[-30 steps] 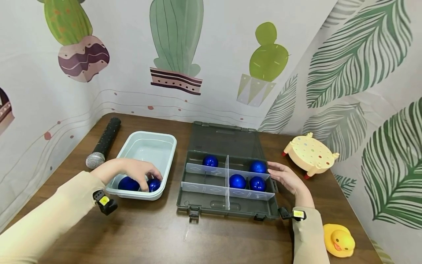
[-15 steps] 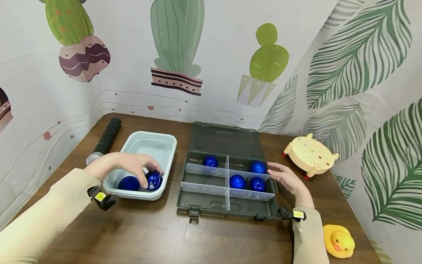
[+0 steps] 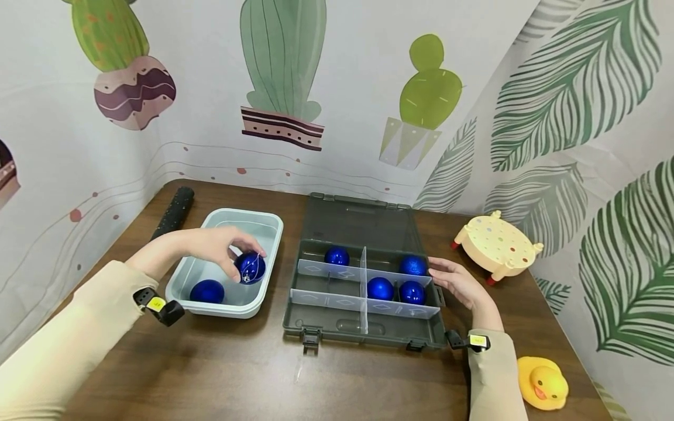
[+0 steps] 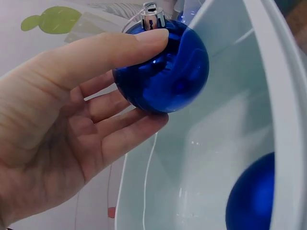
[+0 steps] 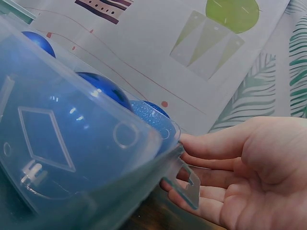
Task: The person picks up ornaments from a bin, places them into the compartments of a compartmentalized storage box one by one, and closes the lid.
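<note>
In the head view, my left grip (image 3: 218,244) pinches a shiny blue ball (image 3: 251,268) over the pale tray (image 3: 239,217), where another blue ball (image 3: 207,291) lies; I judge this the lifting-out step. My right grip (image 3: 457,282) is at the side of the divided box (image 3: 326,321). The left wrist view shows thumb and fingertips around the ball, just below its silver cap (image 4: 153,19); clearing the rim likely calls for keeping that pinch firm. In the right wrist view, my fingers extend loosely, touching the box beside its latch (image 5: 186,184).
</note>
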Tool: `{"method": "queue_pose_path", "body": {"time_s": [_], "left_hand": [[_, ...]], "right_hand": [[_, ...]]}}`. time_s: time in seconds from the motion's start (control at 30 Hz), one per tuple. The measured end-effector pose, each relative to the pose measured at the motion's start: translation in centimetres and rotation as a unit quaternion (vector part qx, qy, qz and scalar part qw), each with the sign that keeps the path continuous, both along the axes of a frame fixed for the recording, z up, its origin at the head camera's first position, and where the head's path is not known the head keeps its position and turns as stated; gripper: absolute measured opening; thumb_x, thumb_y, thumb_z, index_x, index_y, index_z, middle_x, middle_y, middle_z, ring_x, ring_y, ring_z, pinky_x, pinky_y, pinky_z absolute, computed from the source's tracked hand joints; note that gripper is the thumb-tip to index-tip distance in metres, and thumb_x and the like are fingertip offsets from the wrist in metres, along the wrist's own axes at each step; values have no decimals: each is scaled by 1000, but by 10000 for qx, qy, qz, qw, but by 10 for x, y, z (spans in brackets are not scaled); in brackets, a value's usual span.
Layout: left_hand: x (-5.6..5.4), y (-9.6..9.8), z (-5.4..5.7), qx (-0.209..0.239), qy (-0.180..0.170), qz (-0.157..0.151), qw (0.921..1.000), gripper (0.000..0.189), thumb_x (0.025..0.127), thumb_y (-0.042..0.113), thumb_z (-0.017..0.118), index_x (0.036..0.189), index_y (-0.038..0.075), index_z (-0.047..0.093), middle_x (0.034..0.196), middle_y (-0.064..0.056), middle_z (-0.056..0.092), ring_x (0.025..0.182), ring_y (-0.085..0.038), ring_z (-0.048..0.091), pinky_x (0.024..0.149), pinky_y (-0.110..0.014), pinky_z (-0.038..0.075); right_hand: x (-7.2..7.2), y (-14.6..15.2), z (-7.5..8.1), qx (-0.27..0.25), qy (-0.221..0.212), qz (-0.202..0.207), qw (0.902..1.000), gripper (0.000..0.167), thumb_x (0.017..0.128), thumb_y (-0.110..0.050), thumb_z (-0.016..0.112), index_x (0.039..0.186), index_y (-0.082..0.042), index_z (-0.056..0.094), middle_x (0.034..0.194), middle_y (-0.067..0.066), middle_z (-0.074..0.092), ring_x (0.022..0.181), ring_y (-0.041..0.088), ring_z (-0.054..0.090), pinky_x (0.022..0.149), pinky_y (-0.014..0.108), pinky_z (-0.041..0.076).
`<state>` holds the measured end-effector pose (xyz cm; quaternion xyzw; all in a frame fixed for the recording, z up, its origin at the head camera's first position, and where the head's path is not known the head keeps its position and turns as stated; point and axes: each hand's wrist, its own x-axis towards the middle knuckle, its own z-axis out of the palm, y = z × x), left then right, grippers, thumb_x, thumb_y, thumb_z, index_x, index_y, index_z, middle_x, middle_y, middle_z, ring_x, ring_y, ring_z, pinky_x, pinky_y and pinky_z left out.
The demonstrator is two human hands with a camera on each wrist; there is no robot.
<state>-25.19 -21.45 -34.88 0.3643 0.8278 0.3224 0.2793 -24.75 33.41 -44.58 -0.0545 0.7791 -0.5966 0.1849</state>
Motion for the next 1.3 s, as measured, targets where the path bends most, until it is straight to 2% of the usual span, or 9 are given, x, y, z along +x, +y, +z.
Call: {"method": "queue_pose_path", "body": {"time_s": [0.27, 0.4, 0.63, 0.83, 1.03, 1.2, 1.3], "left_hand": [[-2, 5, 8, 108, 267, 140, 9995, 60, 76, 16, 83, 127, -3, 59, 127, -20, 63, 119, -39, 56, 93, -50, 53], [-2, 9, 11, 150, 517, 170, 9984, 59, 77, 17, 82, 128, -1, 58, 128, -20, 62, 119, -39, 56, 94, -50, 53], [-5, 25, 8, 282, 757, 327, 9962, 58, 80, 19, 80, 131, -1, 58, 131, -18, 60, 121, -39, 55, 94, -48, 53], [-6, 49, 5, 429, 1017, 447, 9929, 59, 80, 21, 81, 131, 1, 58, 128, -16, 62, 118, -34, 58, 93, -45, 54], [-7, 78, 1, 628, 1198, 347, 9902, 60, 77, 15, 83, 128, -3, 59, 124, -19, 64, 108, -30, 65, 88, -39, 57], [-6, 102, -4, 393, 1473, 294, 9879, 61, 76, 21, 84, 127, -2, 61, 121, -15, 67, 88, -17, 67, 76, -28, 57], [-4, 117, -8, 188, 1718, 269, 9846, 59, 76, 25, 84, 126, 1, 63, 122, -13, 68, 93, -18, 67, 81, -31, 56]], "right_hand": [[0, 1, 0, -16, -11, 15, 10000, 60, 101, -13, 48, 147, 15, 22, 149, 36, 27, 101, -11, 55, 89, 10, 46], [0, 0, 1, 1, 12, -3, 10000, 61, 101, -13, 49, 147, 16, 22, 148, 35, 29, 100, -10, 56, 89, 10, 46], [-1, 2, 0, -17, -29, 22, 10000, 61, 101, -14, 49, 148, 14, 22, 152, 37, 22, 100, -12, 55, 89, 9, 46], [-1, 2, -1, -17, -9, 20, 10000, 61, 101, -13, 49, 148, 15, 21, 152, 37, 21, 100, -12, 55, 89, 9, 46], [0, 0, 0, 15, 13, -9, 10000, 60, 101, -13, 49, 147, 15, 23, 149, 36, 26, 100, -11, 55, 89, 9, 46], [0, 0, 1, 24, 2, -9, 10000, 61, 101, -14, 49, 147, 16, 23, 149, 36, 27, 100, -12, 54, 89, 9, 46], [0, 1, 1, 2, 11, 14, 10000, 61, 101, -13, 49, 147, 16, 22, 149, 37, 26, 101, -12, 54, 89, 9, 46]]}}
